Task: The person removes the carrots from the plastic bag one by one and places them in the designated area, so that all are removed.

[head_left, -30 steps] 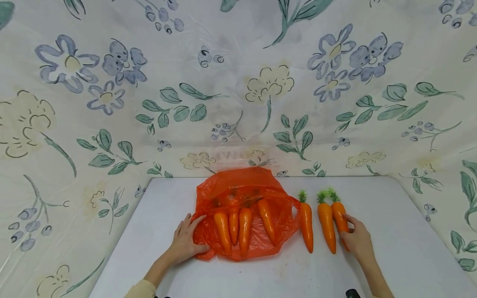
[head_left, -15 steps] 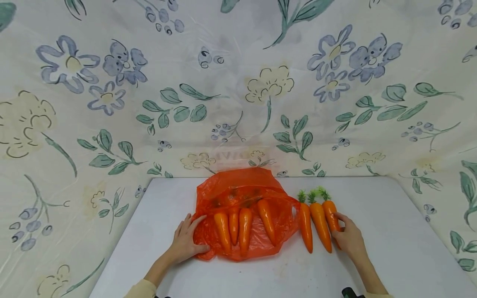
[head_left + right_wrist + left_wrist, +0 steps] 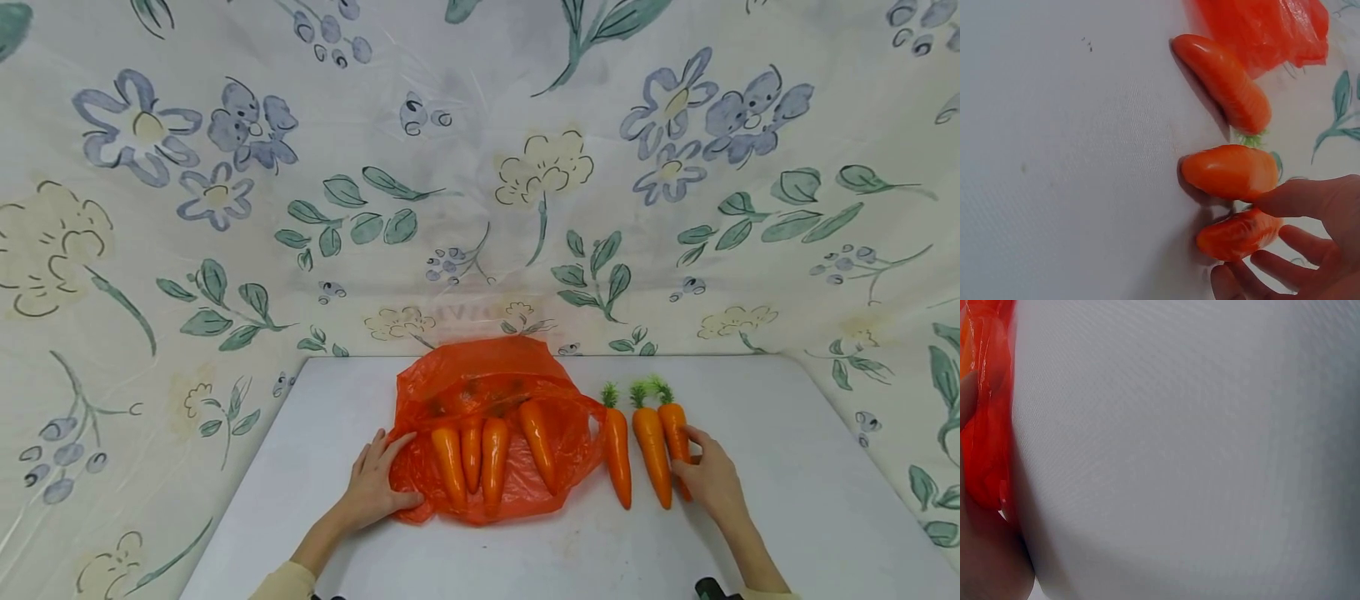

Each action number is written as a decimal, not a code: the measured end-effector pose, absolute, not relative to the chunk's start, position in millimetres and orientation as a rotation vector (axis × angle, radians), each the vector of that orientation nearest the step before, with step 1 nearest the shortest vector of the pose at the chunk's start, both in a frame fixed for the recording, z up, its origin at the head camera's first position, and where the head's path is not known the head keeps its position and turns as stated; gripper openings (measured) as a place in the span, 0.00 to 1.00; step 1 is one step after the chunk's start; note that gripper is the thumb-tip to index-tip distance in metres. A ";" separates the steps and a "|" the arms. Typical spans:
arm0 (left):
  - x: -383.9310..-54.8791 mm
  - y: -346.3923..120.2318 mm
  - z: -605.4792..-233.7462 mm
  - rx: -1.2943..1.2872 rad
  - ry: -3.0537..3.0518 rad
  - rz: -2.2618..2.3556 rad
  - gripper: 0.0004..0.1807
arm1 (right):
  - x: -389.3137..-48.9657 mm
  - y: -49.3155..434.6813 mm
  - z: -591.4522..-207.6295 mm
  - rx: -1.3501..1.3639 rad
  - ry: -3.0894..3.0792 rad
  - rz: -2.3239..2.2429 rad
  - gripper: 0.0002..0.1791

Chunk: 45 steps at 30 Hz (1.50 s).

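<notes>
A red translucent plastic bag (image 3: 480,362) lies mid-table in the head view, with several orange carrots (image 3: 493,458) in it. My left hand (image 3: 373,483) rests on the bag's left edge, fingers spread. To the bag's right, three carrots with green tops lie in a row: the left carrot (image 3: 617,458), the middle carrot (image 3: 652,458) and the right carrot (image 3: 674,433). My right hand (image 3: 714,483) pinches the right carrot between thumb and fingers. In the right wrist view, the thumb (image 3: 1291,197) also reaches the middle carrot (image 3: 1229,172).
The white table (image 3: 810,450) backs onto a floral cloth (image 3: 480,208). A dark object (image 3: 708,588) shows at the bottom edge near the right wrist. Small specks mark the tabletop.
The right hand, with the right and middle carrots, moved left toward the left carrot, then partway back right. The left hand and bag have stayed put.
</notes>
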<state>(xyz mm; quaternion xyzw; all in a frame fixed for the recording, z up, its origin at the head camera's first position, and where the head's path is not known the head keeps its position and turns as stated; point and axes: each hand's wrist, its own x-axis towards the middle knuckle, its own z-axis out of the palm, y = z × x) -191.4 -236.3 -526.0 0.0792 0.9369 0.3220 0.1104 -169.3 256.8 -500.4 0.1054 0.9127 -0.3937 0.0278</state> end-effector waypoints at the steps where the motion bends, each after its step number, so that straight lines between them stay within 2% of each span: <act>1: -191.4 -236.2 -526.2 0.232 2.752 0.947 0.53 | -169.1 257.4 -500.0 0.327 2.816 -1.215 0.35; 18: -191.6 -235.8 -526.8 0.220 2.756 0.937 0.53 | -170.9 255.6 -485.1 0.328 2.839 -1.229 0.34; 45: -189.5 -235.7 -524.4 0.253 2.775 0.947 0.53 | -163.1 183.5 -433.9 -0.001 2.860 -1.431 0.29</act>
